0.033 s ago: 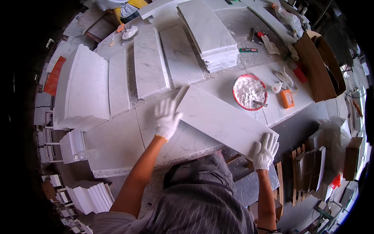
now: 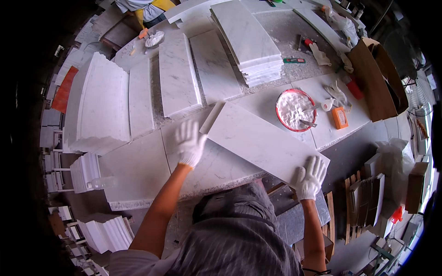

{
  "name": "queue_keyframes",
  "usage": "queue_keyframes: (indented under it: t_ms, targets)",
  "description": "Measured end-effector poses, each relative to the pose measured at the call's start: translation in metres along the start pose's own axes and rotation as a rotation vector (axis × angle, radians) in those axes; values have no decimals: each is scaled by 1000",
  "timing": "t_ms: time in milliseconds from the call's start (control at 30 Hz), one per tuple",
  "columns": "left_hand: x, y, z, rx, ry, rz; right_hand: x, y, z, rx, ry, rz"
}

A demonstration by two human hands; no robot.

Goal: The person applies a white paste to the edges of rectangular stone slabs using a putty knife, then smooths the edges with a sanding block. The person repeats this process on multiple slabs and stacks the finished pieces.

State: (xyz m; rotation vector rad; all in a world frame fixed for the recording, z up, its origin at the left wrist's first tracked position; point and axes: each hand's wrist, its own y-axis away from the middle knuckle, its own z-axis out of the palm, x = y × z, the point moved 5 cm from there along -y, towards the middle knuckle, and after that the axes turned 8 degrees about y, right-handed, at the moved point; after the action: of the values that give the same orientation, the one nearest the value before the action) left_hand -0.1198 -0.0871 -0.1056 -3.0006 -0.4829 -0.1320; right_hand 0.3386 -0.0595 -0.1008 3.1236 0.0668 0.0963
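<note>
A white, grey-veined marble slab [image 2: 262,140] lies slantwise over the near part of the stone-topped table [image 2: 138,172], its right end sticking out past the front edge. At its left end a narrow pale strip [image 2: 212,118] shows, perhaps a second piece beneath. My right hand [image 2: 311,177], in a white knit glove, rests flat on the slab's right end with fingers spread. My left hand [image 2: 189,145], gloved alike and slightly blurred, is open beside the left end and holds nothing. Whether its fingertips touch the slab's corner I cannot tell.
A red-rimmed bowl [image 2: 295,109] of white paste with spatulas stands beyond the slab, near an orange box [image 2: 340,118]. Farther back are a slab stack [image 2: 251,41], single slabs [image 2: 179,76] and a cardboard box [image 2: 377,78]. Another person [image 2: 149,10] is at the far left.
My left hand has moved a little to the left and down, away from the slab's left end. My right hand has shifted slightly left along the slab.
</note>
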Motion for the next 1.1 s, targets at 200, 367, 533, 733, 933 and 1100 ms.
queue_keyframes:
  t_ms: [200,367,533,733,933,1100]
  targets:
    - [-11,90,-58,162,249,15,-151,-43,-28,50,-168,-201]
    - [39,119,-58,36,526,161,-286,-74,-32,161,-474,-505]
    - [27,114,-57,-1,615,229,-299,-52,-32,115,-449,-639]
    - [4,108,-40,12,608,278,-111,-42,-52,93,-262,-95]
    - [44,106,-45,-35,649,380,34,4,16,151,-12,160]
    - [67,114,-38,-35,790,451,-55,31,-23,67,-137,1]
